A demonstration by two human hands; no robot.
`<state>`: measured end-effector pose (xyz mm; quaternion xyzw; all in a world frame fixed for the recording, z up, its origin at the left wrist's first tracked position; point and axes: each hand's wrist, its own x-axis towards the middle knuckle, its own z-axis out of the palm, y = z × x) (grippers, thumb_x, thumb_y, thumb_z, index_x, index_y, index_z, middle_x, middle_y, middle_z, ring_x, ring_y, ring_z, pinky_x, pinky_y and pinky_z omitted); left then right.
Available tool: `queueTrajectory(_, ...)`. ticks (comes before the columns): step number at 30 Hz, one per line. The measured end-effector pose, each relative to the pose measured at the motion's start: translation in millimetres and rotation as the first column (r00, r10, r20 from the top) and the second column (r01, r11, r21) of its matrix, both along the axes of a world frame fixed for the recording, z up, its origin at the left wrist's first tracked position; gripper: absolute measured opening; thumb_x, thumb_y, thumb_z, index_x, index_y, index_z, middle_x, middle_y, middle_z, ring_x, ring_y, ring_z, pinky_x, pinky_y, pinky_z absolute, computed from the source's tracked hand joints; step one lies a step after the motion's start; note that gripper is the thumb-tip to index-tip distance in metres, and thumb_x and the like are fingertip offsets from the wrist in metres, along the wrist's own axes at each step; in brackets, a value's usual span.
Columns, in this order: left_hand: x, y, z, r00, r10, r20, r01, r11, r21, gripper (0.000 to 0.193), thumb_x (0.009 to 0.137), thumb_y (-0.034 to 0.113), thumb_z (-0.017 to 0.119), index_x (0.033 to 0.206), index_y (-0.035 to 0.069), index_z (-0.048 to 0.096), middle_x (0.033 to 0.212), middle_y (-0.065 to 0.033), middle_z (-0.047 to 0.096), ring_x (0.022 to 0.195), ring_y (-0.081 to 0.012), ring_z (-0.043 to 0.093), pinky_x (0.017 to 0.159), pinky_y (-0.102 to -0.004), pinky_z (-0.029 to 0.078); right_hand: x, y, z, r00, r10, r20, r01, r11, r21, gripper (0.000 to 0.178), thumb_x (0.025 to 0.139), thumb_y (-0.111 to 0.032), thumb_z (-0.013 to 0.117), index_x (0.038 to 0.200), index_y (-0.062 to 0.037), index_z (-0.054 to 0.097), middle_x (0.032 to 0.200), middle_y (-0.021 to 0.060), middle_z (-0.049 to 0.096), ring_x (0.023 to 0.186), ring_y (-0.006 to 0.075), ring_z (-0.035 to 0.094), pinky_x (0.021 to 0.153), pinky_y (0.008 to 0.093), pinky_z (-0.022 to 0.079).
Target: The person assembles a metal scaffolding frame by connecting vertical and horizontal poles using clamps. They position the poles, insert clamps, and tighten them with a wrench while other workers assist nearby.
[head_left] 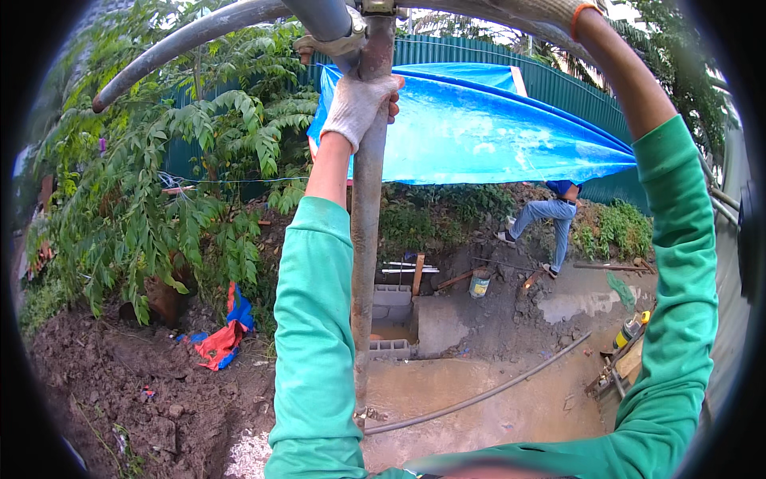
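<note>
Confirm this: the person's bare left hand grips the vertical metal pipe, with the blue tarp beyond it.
Not quite: the left hand isn't bare. The head view shows it in a whitish glove, gripping the vertical metal pipe, with the blue tarp beyond.

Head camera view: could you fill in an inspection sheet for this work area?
Surface: muddy ground, brown puddled water.
Job's things: upright metal pole and overhead piping, with a clamp.
Clutter: red-and-blue sheeting, bucket, grey hose or pipe.
Hands: left hand gloved, wrapped around the pole; right hand gloved, at the piping, grip unclear.
Cables: thin line strung by foliage; rope or wire, cannot tell.
Surroundings: blue tarp, green corrugated fence, another person partly hidden by the tarp.
</note>
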<state>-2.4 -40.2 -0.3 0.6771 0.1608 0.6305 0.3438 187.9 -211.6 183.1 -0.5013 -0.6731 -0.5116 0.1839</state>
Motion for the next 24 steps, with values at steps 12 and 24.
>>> queueTrajectory(12,0.1,-4.8,-1.6,1.0,0.004,0.016,-0.004,1.0,0.013,0.03,0.091,0.023,0.082,0.108,0.001,0.071,0.082,-0.006,0.071,0.066,-0.015,0.07,0.059,-0.0325,0.061,-33.5,3.8,-86.3,0.905,0.277,-0.322,-0.268,0.961,0.073,0.047,0.109,-0.039,0.05,0.099,0.0005,0.072,0.09,0.0214,0.076,0.086,0.0352,0.076,0.08,0.0459,0.06)
queueTrajectory(24,1.0,2.7,-0.4,0.999,-0.018,0.036,0.017,1.0,0.024,0.025,0.089,0.02,0.082,0.101,0.002,0.069,0.078,-0.0046,0.068,0.06,-0.0141,0.067,0.054,-0.03,0.058,-8.7,52.3,-104.8,0.07,0.454,-0.888,-0.925,0.362,0.112,0.038,0.113,-0.043,0.053,0.092,-0.0129,0.064,0.053,-0.012,0.039,0.04,0.003,0.036,0.045,0.0265,0.041)
